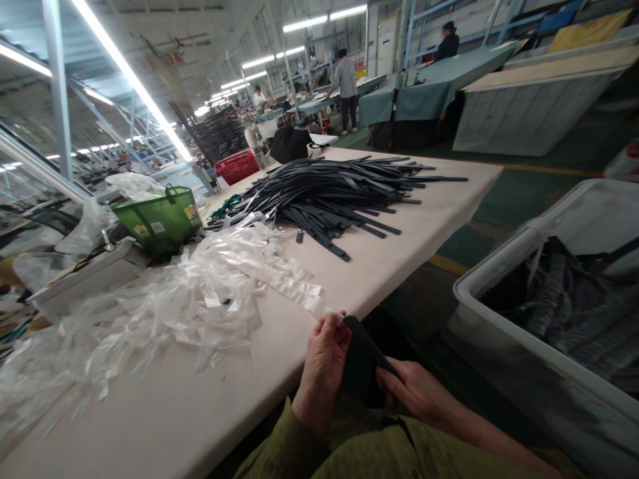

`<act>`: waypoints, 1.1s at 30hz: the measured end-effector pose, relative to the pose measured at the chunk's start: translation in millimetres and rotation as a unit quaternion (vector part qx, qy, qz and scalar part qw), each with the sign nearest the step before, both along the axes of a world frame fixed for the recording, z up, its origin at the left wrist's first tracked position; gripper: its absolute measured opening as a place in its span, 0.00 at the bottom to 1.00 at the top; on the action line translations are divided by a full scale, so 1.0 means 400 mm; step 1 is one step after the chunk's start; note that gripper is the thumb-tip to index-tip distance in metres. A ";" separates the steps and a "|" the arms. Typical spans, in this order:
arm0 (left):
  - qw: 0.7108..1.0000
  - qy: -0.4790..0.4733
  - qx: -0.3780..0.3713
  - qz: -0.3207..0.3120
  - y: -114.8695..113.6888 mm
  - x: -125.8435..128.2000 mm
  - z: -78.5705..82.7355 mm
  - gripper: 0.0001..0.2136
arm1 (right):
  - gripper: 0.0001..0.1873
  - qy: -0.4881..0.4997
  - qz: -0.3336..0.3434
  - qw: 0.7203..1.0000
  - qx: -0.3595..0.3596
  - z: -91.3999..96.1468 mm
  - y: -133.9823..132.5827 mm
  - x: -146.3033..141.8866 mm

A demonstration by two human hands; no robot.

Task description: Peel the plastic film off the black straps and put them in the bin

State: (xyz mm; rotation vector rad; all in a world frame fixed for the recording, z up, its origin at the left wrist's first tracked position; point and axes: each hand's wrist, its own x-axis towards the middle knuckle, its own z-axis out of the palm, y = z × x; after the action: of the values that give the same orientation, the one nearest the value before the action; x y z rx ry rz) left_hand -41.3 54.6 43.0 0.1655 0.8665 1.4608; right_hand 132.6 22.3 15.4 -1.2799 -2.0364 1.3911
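At the table's near edge, my left hand (322,359) is closed in a pinch on a thin strip of clear plastic film (328,311), right beside the end of a dark strap (368,346). My right hand (412,386) wraps round the strap lower down, thumb on top. Part of the strap is lost against dark cloth in my lap. Beyond my hands a large heap of dark straps (319,189) lies across the table. To its left spreads a loose pile of clear plastic strips (200,286).
The pale table (234,406) runs away from me. A green bag (160,223) and a red basket (237,166) stand along its left side. At right is a grey bin (499,303) with dark material inside. Several people work at far tables.
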 end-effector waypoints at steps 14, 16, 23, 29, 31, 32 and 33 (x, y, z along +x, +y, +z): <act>1.000 0.016 -0.011 0.002 -0.011 0.002 0.004 0.16 | 0.28 0.002 0.006 1.000 -0.011 -0.004 0.003 -0.003; 1.000 0.015 -0.006 0.006 -0.010 0.001 0.001 0.15 | 0.29 0.009 0.003 1.000 -0.009 -0.002 0.002 0.000; 1.000 0.019 -0.003 0.007 -0.008 0.005 -0.001 0.16 | 0.28 -0.015 0.009 1.000 -0.004 -0.004 0.004 -0.002; 1.000 0.030 -0.003 -0.006 -0.015 0.008 0.000 0.15 | 0.28 -0.019 0.016 1.000 -0.011 -0.009 0.004 -0.004; 1.000 0.030 -0.002 -0.007 -0.017 0.006 -0.004 0.15 | 0.29 -0.015 0.016 1.000 -0.016 -0.007 0.003 -0.004; 0.999 0.032 0.002 -0.010 -0.019 0.005 -0.006 0.15 | 0.29 -0.013 0.016 1.000 -0.018 -0.006 0.003 -0.005; 0.999 0.039 0.007 -0.013 -0.020 0.003 -0.008 0.15 | 0.29 -0.011 0.016 1.000 -0.023 -0.005 0.003 -0.005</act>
State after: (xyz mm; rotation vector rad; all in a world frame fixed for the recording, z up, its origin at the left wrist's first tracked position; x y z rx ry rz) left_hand -40.0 46.5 39.8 0.2450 0.9132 1.4440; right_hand 130.6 23.6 13.3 -1.2914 -2.0604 1.4515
